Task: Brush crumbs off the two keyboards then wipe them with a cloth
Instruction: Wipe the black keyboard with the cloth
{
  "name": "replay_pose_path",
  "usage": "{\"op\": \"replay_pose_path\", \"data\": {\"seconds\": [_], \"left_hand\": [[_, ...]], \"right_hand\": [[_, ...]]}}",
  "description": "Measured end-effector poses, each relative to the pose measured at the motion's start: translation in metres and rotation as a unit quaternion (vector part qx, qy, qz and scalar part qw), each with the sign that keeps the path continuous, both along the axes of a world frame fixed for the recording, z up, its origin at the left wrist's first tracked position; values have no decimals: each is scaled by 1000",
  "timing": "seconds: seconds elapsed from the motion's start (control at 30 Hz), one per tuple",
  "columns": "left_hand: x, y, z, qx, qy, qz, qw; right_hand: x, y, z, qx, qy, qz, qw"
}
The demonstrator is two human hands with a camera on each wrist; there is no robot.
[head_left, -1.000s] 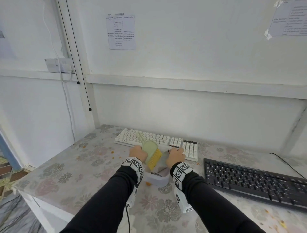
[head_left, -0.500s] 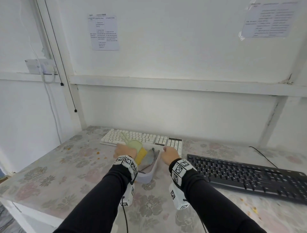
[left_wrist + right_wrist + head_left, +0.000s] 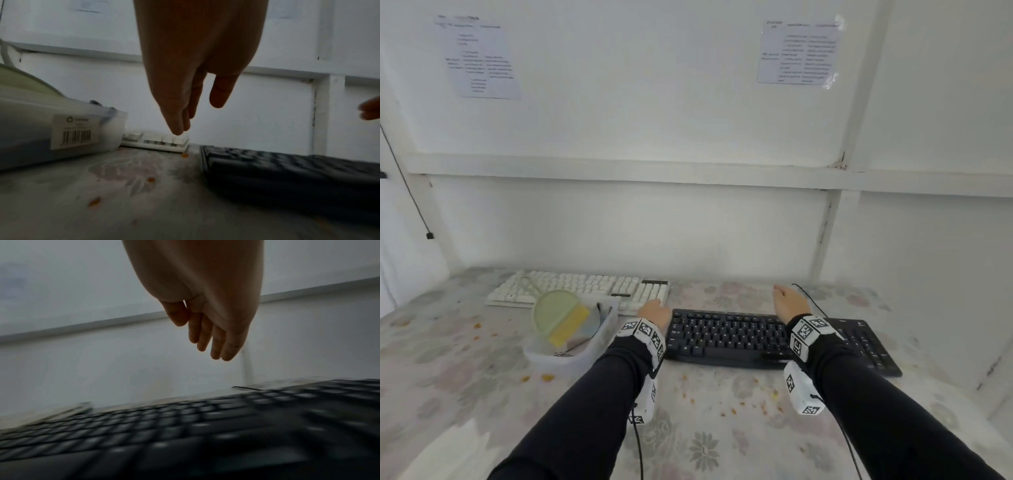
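Observation:
A white keyboard (image 3: pixel 571 286) lies at the back left of the table, and a black keyboard (image 3: pixel 750 337) lies in front of it to the right. A clear plastic tub (image 3: pixel 582 353) left of the black keyboard holds a green brush with yellow bristles (image 3: pixel 558 315) and a grey cloth (image 3: pixel 594 320). My left hand (image 3: pixel 655 313) hovers at the black keyboard's left end, fingers straight, empty (image 3: pixel 185 104). My right hand (image 3: pixel 789 303) hangs over the black keyboard's back edge, fingers straight, empty (image 3: pixel 209 337).
Orange crumbs (image 3: pixel 736 406) are scattered on the floral tablecloth (image 3: pixel 705 445) in front of the black keyboard and beside the tub (image 3: pixel 61 129). A black cable (image 3: pixel 813 301) runs from behind the keyboard. The white wall stands close behind both keyboards.
Both hands have let go of the tub and moved right to the black keyboard. The tub now sits left of my left hand.

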State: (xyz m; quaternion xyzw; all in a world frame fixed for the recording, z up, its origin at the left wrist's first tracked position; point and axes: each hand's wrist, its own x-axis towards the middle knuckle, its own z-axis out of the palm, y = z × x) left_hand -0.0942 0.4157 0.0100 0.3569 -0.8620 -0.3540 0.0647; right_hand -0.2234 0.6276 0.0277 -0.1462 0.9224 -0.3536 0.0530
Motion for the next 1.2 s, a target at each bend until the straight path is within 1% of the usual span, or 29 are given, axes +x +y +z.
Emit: {"op": "replay_pose_path", "data": {"seconds": [0.13,0.23,0.4,0.57,0.63,0.7,0.77,0.8,0.9,1.07,1.13,1.2], "left_hand": [[-11,12,-16,11,-73,-7,997],[-16,15,-18,15,-96,0,995],[-26,19,-17,-6,-136,14,991],[-33,23,-22,-41,-175,37,983],[-35,24,-24,-56,-183,32,981],[-38,23,-26,-81,-209,20,974],[-39,21,-25,-111,-235,-6,966],[-40,21,-24,-113,-236,-13,965],[-41,22,-15,-98,-188,-8,977],[-50,12,-7,-179,-223,-75,955],[-57,5,-6,-194,-225,-88,951],[-68,-2,-6,-187,-232,-87,951]], "right_hand": [[-31,64,-9,53,-26,-53,997],[-47,102,-16,80,-59,-86,991],[-68,139,-31,128,-93,-122,980],[-80,142,-36,151,-118,-122,974],[-82,140,-37,153,-119,-128,973],[-82,139,-38,152,-111,-145,971],[-84,138,-40,149,-99,-155,972],[-85,137,-40,149,-96,-158,971],[-90,135,-39,152,-98,-170,969],[-105,131,-35,158,-90,-184,966],[-113,128,-33,156,-84,-186,966],[-120,124,-29,153,-78,-184,968]]}}
